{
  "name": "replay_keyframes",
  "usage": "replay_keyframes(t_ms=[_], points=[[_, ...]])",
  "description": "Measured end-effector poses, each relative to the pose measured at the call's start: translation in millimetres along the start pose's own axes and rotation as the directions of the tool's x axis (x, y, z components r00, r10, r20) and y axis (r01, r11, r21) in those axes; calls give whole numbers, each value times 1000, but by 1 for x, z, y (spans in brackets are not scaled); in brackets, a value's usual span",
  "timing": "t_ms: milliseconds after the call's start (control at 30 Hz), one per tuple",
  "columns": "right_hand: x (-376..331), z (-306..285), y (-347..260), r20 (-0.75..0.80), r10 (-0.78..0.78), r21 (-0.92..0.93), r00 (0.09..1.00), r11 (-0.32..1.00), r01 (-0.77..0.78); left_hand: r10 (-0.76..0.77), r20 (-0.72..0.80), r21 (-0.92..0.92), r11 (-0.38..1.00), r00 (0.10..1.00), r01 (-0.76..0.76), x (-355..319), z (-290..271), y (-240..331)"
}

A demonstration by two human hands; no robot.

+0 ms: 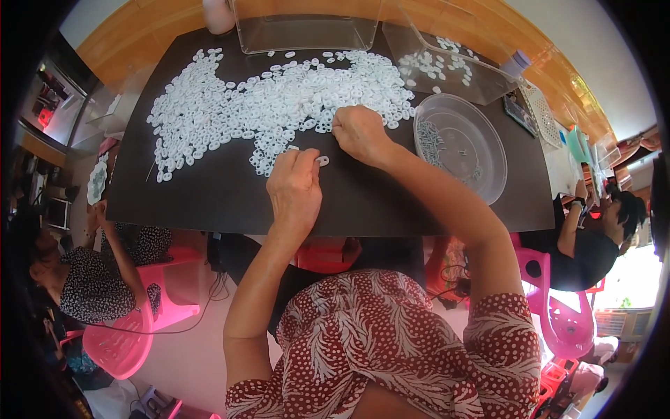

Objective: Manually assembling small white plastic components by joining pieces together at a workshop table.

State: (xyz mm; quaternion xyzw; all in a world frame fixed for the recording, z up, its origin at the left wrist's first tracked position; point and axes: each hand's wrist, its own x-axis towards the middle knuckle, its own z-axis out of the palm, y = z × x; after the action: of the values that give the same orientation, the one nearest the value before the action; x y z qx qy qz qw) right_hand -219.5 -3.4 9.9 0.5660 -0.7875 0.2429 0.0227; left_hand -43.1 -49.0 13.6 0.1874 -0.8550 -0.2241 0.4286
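Observation:
A wide heap of small white oval plastic pieces with holes (300,91) covers the far half of the dark tabletop. My left hand (294,185) is closed at the near edge of the heap, its fingers pinching one white oval piece (322,160) that sticks out by the fingertips. Farther up and to the right, my right hand (360,134) is curled shut against the heap's edge; whatever its fingertips hold is hidden. Beside my right forearm stands a round clear tub (494,150) with small grey metal screw-like parts (430,142) gathered mostly along its left side.
Behind the heap is a clear rectangular bin (307,38). A second clear bin (481,87) at the far right has white pieces in it. A phone (520,115) lies at the right edge. People sit on pink chairs (174,293) at both sides.

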Motion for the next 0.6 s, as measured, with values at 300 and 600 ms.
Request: replay_keyframes(t_ms=[300,600], points=[[-22,-19,-3,21,-84,28,996,996,83,-29,-5,-43,999,1000,29,1,-5,-1],[-35,-28,-16,72,-60,247,996,968,40,-71,-8,-153,986,997,69,-14,-9,18]])
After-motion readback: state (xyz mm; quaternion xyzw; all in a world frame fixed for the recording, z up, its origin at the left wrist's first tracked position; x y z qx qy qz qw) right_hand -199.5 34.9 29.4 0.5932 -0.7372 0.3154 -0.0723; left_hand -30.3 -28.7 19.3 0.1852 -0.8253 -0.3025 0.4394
